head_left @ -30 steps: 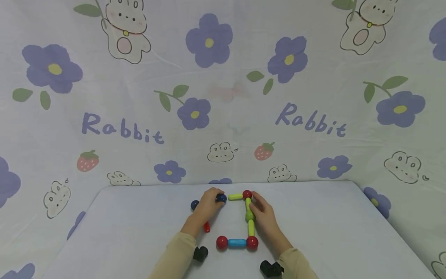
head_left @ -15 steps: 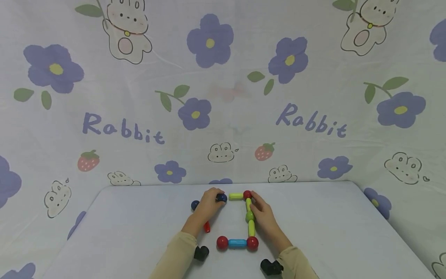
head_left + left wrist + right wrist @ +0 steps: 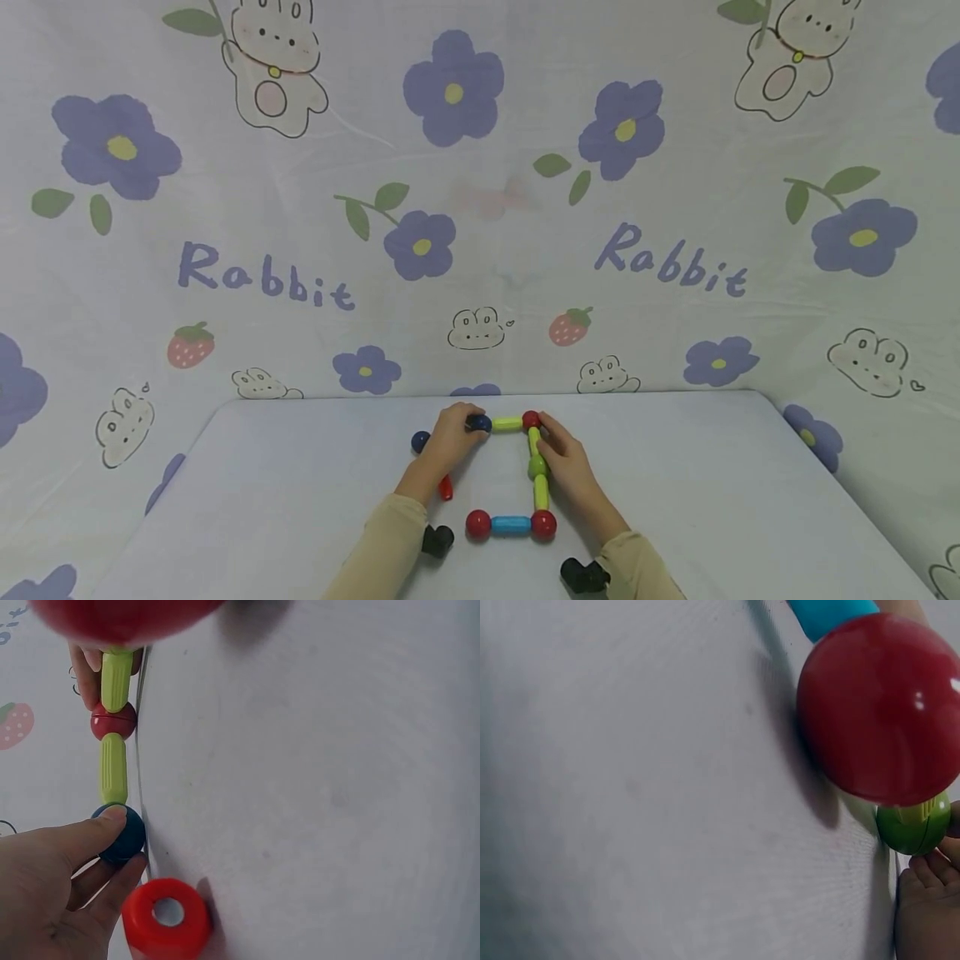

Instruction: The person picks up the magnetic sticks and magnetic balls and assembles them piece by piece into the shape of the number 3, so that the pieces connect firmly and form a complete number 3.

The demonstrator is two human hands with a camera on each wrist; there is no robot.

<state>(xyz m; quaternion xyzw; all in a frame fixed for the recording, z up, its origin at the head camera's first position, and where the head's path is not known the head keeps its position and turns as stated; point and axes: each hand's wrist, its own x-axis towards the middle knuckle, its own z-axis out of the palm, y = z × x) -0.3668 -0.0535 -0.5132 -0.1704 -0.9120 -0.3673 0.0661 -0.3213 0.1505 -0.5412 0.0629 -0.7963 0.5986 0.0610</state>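
Note:
My left hand (image 3: 450, 437) pinches a dark blue ball (image 3: 124, 834) between thumb and fingers. The ball touches the end of a yellow-green magnetic rod (image 3: 507, 423), whose other end joins a red ball (image 3: 531, 419). From that ball a second yellow-green rod (image 3: 116, 679) runs toward a green ball (image 3: 537, 467), and my right hand (image 3: 570, 462) grips this rod close to the red ball. Beyond the green ball, another yellow-green rod (image 3: 541, 493) leads to a red corner ball (image 3: 543, 524). A blue rod (image 3: 512, 524) links it to another red ball (image 3: 477, 524).
Beside my left forearm lie another dark blue ball (image 3: 421, 442) and a red rod (image 3: 446, 487), partly covered by the arm. Black objects (image 3: 583, 575) sit by both sleeves. The white table (image 3: 735, 483) ends at a patterned cloth backdrop (image 3: 510, 233).
My left hand has shifted slightly right with the dark blue ball, closing the gap to the yellow-green rod. My right hand has barely moved.

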